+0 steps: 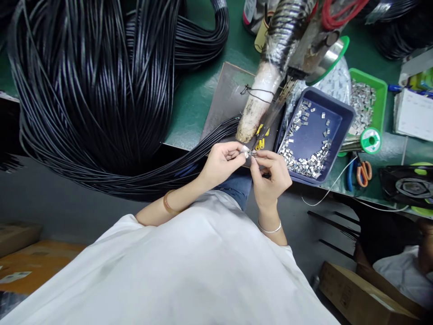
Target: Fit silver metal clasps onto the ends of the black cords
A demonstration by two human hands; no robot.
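My left hand (225, 160) is closed, thumb and forefinger pinched together with a white tip at the fingers; what it holds is too small to make out. Facing it, my right hand (269, 178) pinches a small silver metal piece (252, 153) between thumb and fingers. Both sets of fingertips nearly meet below a downward-pointing soldering iron (280, 99) and the dirty end of a white hose (259, 99). A bundle of thin black cables (189, 162) runs behind my left wrist, with its ends near the hose mouth.
A large heap of black cables (98, 81) covers the left bench. Rightward stand a blue tray (338, 144) of small silver metal parts, a green tray (382, 97) of similar parts, a solder spool (371, 141), orange-handled pliers (363, 174) and a black fan (409, 185). Another person sits lower right.
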